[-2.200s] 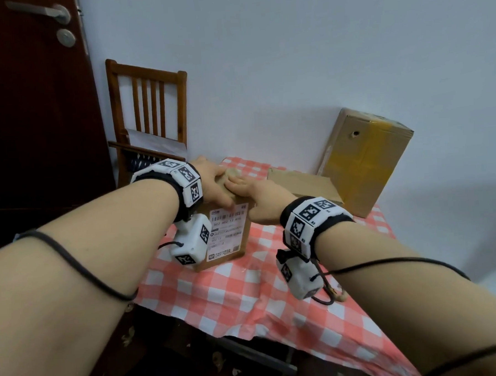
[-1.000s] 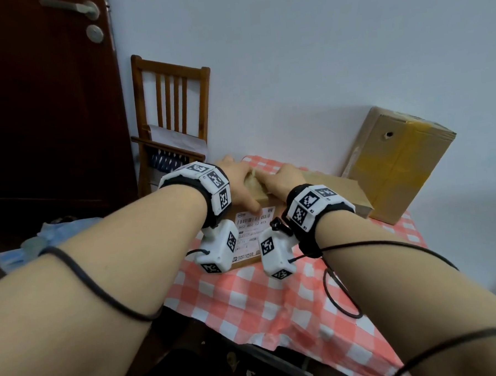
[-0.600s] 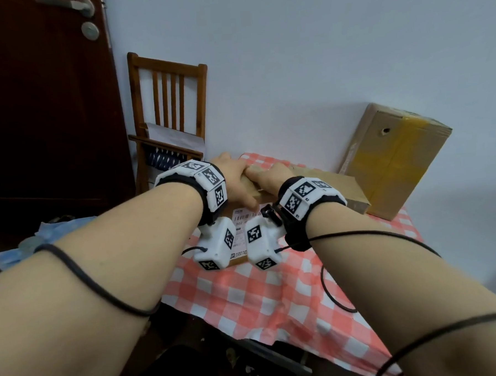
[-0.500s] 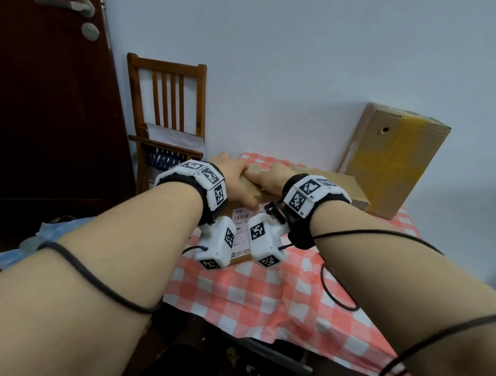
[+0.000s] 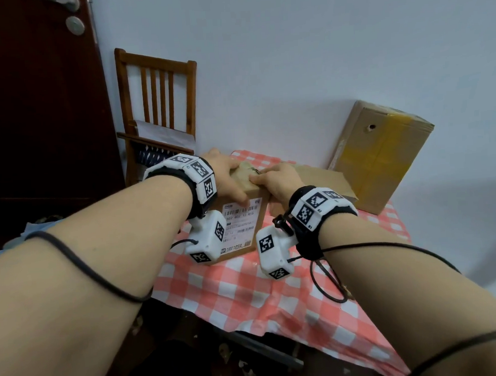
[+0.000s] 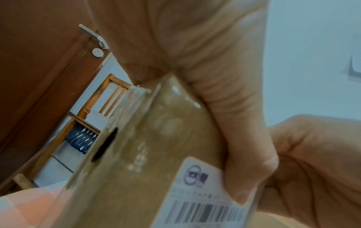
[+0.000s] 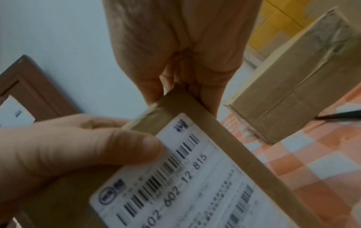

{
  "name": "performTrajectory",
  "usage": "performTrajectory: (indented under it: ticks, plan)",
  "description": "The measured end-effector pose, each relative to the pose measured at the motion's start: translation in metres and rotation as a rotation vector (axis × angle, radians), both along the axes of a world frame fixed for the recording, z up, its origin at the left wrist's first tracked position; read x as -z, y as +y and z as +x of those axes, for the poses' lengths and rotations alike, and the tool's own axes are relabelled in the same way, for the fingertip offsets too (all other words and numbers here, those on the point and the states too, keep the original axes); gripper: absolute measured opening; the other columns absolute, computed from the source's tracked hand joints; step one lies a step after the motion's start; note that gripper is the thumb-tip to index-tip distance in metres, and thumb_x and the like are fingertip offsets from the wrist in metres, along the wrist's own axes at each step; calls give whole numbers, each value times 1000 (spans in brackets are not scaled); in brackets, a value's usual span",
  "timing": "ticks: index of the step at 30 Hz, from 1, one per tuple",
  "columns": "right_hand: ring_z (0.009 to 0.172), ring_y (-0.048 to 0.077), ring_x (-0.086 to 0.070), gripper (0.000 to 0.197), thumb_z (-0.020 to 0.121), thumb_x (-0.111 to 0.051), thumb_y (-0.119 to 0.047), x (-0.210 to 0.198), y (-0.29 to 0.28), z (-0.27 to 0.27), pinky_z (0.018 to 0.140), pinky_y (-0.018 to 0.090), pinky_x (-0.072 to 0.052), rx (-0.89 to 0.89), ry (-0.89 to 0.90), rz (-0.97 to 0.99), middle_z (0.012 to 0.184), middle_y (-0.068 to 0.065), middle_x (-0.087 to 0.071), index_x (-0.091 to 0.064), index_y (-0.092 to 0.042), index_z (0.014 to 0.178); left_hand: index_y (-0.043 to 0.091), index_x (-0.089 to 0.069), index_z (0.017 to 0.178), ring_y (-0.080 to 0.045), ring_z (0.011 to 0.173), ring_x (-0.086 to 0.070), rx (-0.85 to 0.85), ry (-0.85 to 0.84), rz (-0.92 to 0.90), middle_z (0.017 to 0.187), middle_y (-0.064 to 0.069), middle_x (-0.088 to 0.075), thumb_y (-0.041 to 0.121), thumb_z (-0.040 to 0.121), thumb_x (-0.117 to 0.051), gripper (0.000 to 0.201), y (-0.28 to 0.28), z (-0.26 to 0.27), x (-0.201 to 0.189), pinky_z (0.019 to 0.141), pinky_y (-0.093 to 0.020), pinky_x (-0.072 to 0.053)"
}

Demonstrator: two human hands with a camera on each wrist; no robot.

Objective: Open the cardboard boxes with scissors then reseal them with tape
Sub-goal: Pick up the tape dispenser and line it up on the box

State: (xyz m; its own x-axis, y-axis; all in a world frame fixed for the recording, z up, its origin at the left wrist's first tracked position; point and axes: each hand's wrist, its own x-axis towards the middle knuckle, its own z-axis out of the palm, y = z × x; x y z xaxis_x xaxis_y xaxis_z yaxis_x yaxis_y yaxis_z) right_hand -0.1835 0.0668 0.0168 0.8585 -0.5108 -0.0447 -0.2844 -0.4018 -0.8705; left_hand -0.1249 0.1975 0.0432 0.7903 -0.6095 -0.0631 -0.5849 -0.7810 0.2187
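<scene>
Two hands are being kept on one small cardboard box point(image 5: 242, 214), which is being stood on edge on the checked tablecloth point(image 5: 246, 291). Its top left corner is being gripped by the left hand point(image 5: 226, 177), the thumb being pressed onto the shipping label point(image 7: 185, 177). Its top right edge is being clasped by the right hand point(image 5: 278, 180), fingers curled over it. Just to the right of the right hand a flatter taped box point(image 7: 293, 86) is being left lying, and beyond it a larger box with yellow tape point(image 5: 380, 155) is being leaned against the wall. Neither scissors nor a tape roll are being shown clearly. Judged from this, the box is being positioned for cutting; next a seam needs exposing and scissors need fetching.
</scene>
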Motion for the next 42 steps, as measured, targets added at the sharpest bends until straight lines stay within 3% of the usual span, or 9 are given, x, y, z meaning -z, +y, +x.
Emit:
performTrajectory:
  ticks: [3,8,16,22,27,31,36,40,42]
  plan:
    - [101,40,-63,15,85,-54,-5,-9,4,4,85,48,-54,15,26,-109,89,18,-62,-57,-6,71,25,-45,139,-28,110,-48,3,12,-17,108,-5,-36,57,64,-79,89,1,0,1,92,-37,-48]
    - [98,28,-63,42,89,-55,-44,-18,7,8,84,36,-51,-9,117,-313,107,12,-66,-63,-7,106,30,-49,132,-24,99,-45,32,18,-24,105,-5,-37,56,64,-79,80,1,4,2,84,-33,-46]
    - [89,27,-59,31,96,-50,-28,-23,6,15,65,28,-39,12,231,-479,111,14,-65,-61,-3,112,24,-45,139,-27,110,-47,16,10,-15,109,-5,-35,60,62,-78,92,1,5,2,93,-38,-48]
    - [115,32,-57,37,96,-42,-16,-20,3,12,94,39,-49,-8,156,-182,127,15,-58,-54,-2,127,25,-50,134,-22,97,-43,24,-10,-25,104,-4,-35,59,61,-79,86,1,4,3,87,-32,-46]
    - [85,25,-57,30,96,-50,-28,-18,10,11,55,28,-44,25,167,-305,108,15,-65,-61,-2,108,26,-47,137,-26,105,-45,15,1,-20,105,-4,-35,59,62,-78,87,2,3,2,89,-33,-44]
    - [78,28,-62,23,94,-48,-12,-19,5,7,58,29,-48,-13,164,-219,101,17,-65,-61,2,106,24,-48,137,-27,107,-46,7,3,-24,107,-5,-34,58,62,-79,87,2,3,2,90,-34,-45]
    - [64,14,-63,38,84,-69,-41,-15,4,-9,55,24,-50,-136,151,-215,81,6,-69,-66,-6,95,27,-48,135,-26,103,-46,5,17,-5,106,-5,-37,59,60,-78,86,0,2,1,91,-40,-48]
    - [70,23,-63,9,90,-60,-12,-16,0,-8,76,39,-58,-110,77,-60,76,8,-63,-63,-6,83,27,-45,138,-28,107,-47,-6,12,-6,107,-5,-36,58,61,-79,90,0,1,1,94,-41,-48]
    - [75,23,-60,16,89,-56,-9,-15,2,-5,84,42,-56,-69,64,-8,82,8,-60,-55,-14,74,27,-47,136,-27,106,-47,-5,21,-13,103,-4,-36,58,62,-79,87,0,3,2,94,-41,-47]
